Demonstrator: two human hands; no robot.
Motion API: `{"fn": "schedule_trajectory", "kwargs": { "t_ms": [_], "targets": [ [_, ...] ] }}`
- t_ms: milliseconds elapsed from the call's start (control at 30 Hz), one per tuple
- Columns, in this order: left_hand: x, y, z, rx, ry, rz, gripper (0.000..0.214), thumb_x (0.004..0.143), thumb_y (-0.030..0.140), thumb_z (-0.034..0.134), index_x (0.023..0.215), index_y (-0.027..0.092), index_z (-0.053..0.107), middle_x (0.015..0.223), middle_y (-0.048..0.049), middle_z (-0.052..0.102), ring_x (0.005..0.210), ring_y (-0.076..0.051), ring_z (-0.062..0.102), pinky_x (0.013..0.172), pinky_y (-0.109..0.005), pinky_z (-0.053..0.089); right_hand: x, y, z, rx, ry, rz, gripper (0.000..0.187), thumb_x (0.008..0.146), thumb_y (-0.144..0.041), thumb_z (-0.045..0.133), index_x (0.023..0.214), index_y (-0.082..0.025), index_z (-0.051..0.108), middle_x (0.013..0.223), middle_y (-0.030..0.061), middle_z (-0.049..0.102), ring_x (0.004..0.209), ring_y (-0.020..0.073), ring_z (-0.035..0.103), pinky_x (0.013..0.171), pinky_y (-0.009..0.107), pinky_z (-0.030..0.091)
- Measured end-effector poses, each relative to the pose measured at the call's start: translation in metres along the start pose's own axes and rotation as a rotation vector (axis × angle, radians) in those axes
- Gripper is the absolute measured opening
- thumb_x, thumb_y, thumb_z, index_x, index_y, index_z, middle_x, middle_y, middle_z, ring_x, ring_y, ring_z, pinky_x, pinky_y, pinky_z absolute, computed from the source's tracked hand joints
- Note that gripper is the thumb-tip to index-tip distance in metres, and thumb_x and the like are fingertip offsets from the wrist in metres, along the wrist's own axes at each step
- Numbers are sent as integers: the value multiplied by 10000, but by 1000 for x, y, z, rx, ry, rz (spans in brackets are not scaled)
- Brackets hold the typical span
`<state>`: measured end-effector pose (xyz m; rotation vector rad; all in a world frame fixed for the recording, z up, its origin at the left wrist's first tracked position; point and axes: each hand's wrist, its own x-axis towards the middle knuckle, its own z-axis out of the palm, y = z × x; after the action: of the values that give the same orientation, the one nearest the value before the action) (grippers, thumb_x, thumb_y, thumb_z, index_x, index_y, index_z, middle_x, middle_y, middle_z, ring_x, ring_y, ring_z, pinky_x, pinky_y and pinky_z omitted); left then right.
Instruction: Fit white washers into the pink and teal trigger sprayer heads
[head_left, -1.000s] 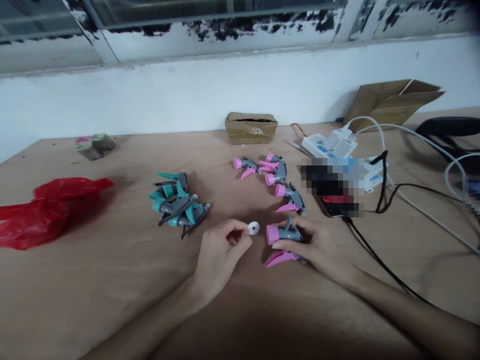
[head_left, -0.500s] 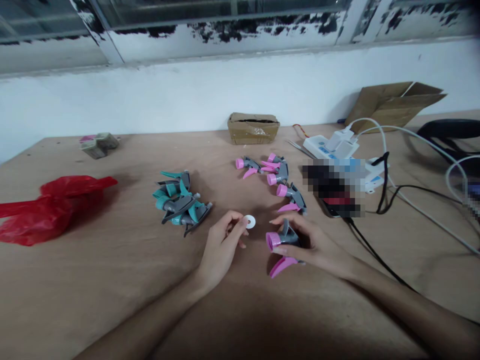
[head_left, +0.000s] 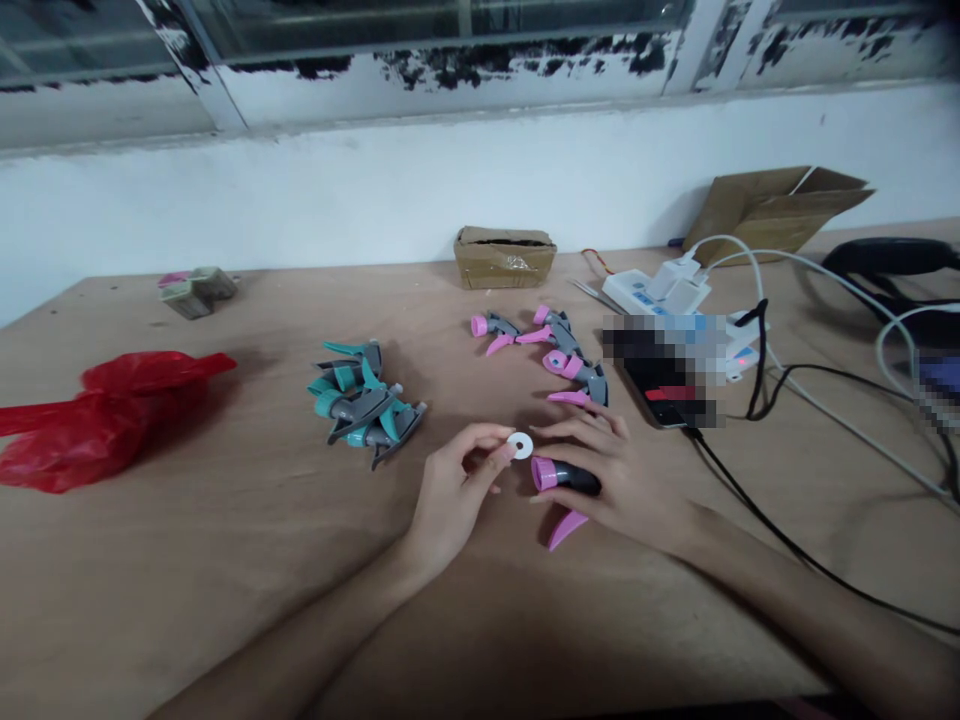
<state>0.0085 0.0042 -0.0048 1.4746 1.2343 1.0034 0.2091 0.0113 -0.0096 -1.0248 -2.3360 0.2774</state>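
Between the thumb and forefinger of my left hand (head_left: 461,490) is a flat white washer (head_left: 520,446) with a hole in its middle. My right hand (head_left: 622,475) reaches around a grey and pink trigger spray head (head_left: 544,473), its thumb below the pink collar and its fingers over the top. The collar's open end faces left, close to the washer but apart from it. Beneath that hand the pink trigger (head_left: 566,530) sticks out. Several more pink and grey spray heads (head_left: 577,372) lie just beyond my right hand. Left of my hands sits a pile of teal and grey spray heads (head_left: 367,410).
A red plastic bag (head_left: 112,420) lies at the left. Against the wall are a small cardboard box (head_left: 505,262) and a larger open carton (head_left: 757,215). A white power strip (head_left: 630,290), a phone (head_left: 664,400) and loose cables (head_left: 739,500) occupy the right side.
My left hand has brought the washer slightly right, nearer the pink collar. The right fingers have shifted forward over the spray head, which has rolled so its grey top part is covered.
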Motion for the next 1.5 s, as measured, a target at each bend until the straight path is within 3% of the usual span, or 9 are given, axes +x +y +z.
{"fn": "schedule_trajectory", "kwargs": {
  "t_ms": [200, 400, 600, 800, 1033, 1300, 1500],
  "targets": [
    [-2, 5, 1, -50, -85, 6, 187, 825, 315, 561, 910, 168, 639, 882, -43, 655, 764, -153, 604, 522, -203, 518, -2, 5, 3, 404, 59, 136, 369, 730, -353, 694, 1085, -292, 613, 1122, 43, 621, 1112, 239, 539, 940, 452, 433],
    [-4, 6, 0, -6, -137, 20, 181, 837, 323, 562, 913, 189, 656, 920, -39, 668, 806, -160, 610, 572, -211, 504, -3, 1, 6, 642, 71, 230, 357, 681, -302, 739, 1021, -287, 632, 1107, 33, 639, 1104, 236, 561, 965, 452, 441],
    [-7, 8, 1, 136, -104, 154, 137, 839, 301, 580, 869, 211, 679, 863, -23, 619, 776, -134, 587, 660, -232, 440, -5, -4, 9, 691, 73, 212, 372, 668, -282, 753, 1019, -287, 630, 1102, 24, 645, 1105, 227, 560, 976, 445, 432],
    [-8, 9, 5, 146, -53, 160, 118, 809, 300, 620, 810, 182, 627, 831, -15, 606, 767, -136, 573, 665, -236, 438, -5, -5, 11, 724, 70, 224, 371, 681, -292, 742, 1034, -284, 627, 1095, 35, 645, 1110, 235, 559, 966, 448, 443],
    [-10, 14, 0, 232, -82, 257, 56, 792, 221, 645, 816, 217, 696, 844, -10, 571, 762, -116, 568, 627, -207, 429, -7, -5, 11, 671, 93, 193, 372, 679, -279, 746, 1030, -281, 623, 1075, 31, 652, 1086, 226, 574, 951, 438, 455],
    [-6, 17, 1, 302, -80, 271, 77, 737, 207, 702, 811, 222, 718, 814, -5, 601, 721, -110, 584, 637, -217, 443, -8, -5, 11, 621, 117, 146, 373, 682, -253, 746, 1034, -272, 622, 1043, 25, 664, 1093, 216, 569, 938, 410, 465],
    [-8, 17, 2, 345, -68, 257, 55, 725, 200, 697, 779, 199, 700, 798, -4, 591, 666, -94, 568, 558, -192, 429, -9, -5, 10, 574, 139, 128, 353, 700, -262, 731, 1035, -272, 618, 1033, 25, 669, 1084, 221, 577, 921, 412, 480]
  ]
}}
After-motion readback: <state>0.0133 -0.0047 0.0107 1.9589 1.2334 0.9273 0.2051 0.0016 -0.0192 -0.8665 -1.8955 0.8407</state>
